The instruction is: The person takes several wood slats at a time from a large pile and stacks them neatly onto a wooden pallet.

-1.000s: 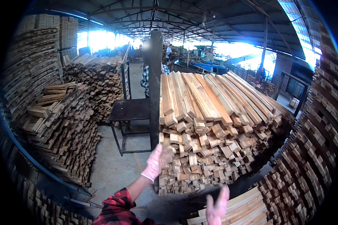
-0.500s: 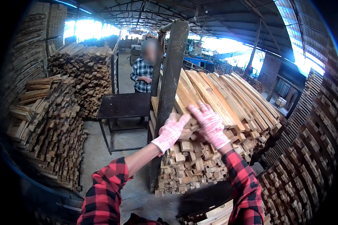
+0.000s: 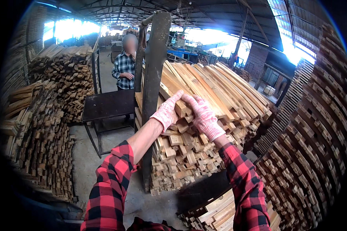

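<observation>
A: Grip, left to right?

B: Left hand (image 3: 165, 112), in a pink-and-white knitted glove, is at the left flank of a pale, square-edged wooden strip (image 3: 183, 108). Finger undersides hidden; cannot tell whether it clasps. Right hand (image 3: 205, 117), same glove type, lies along the right flank, fingertips close to the left hand's. Closure there also unreadable.

A: Position of the strip?

B: Near end, upper left part of a broad stack of pale wooden strips (image 3: 219, 96), just right of a dark, square-sided upright post (image 3: 152, 81).

A: Failure modes?

B: Judgement only. Left knuckles could scrape the post if the strip swings left; room there looks tight. Farther right, neighbouring strips could slide, their near ends being uneven and apparently loose. A one-sided hold could twist the strip.

A: Surface and room?

B: From left: a brownish, rough-ended wood pile (image 3: 46, 142); grey concrete floor (image 3: 90, 169); a dark, flat-topped table on thin legs (image 3: 108, 104); beyond it, a person in a dark-and-white checked shirt (image 3: 123, 69). Far centre, a trussed shed roof (image 3: 219, 11) with bright daylight below. Right, a tall bank of stacked wood strips (image 3: 308, 134), bent by the lens.
</observation>
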Demonstrator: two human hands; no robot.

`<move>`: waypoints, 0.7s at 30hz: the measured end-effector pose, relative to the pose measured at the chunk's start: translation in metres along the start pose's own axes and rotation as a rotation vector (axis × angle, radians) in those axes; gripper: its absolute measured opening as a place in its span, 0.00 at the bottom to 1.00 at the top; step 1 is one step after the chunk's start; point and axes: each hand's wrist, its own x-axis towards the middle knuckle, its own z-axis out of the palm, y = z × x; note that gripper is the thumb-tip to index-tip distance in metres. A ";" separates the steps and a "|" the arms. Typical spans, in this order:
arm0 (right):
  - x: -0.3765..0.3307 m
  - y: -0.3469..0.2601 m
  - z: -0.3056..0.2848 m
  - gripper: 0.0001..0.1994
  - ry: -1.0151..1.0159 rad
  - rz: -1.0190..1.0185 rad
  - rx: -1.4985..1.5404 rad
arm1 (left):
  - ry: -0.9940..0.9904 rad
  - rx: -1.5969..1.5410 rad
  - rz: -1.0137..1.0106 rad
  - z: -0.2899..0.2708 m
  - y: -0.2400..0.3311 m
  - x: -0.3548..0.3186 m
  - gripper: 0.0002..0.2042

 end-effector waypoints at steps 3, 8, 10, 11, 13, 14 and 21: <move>-0.039 -0.025 -0.015 0.41 0.071 -0.053 -0.013 | -0.026 0.004 -0.059 0.015 -0.024 -0.040 0.25; -0.139 -0.082 -0.078 0.36 -0.012 -0.095 -0.135 | -0.076 0.064 -0.048 0.052 -0.100 -0.134 0.31; -0.176 -0.101 -0.079 0.32 0.017 -0.117 -0.240 | 0.201 -0.070 -0.124 0.060 -0.104 -0.153 0.30; -0.182 -0.100 -0.073 0.31 0.014 -0.143 -0.235 | 0.127 -0.121 -0.061 0.055 -0.106 -0.154 0.29; -0.182 -0.101 -0.074 0.33 0.033 -0.185 -0.137 | 0.106 -0.074 -0.045 0.041 -0.103 -0.148 0.28; -0.173 -0.097 -0.092 0.35 -0.093 -0.228 -0.144 | 0.109 -0.041 -0.038 0.039 -0.103 -0.145 0.27; -0.122 -0.001 -0.077 0.50 -0.197 0.656 1.050 | 0.105 0.017 -0.011 0.042 -0.082 -0.117 0.34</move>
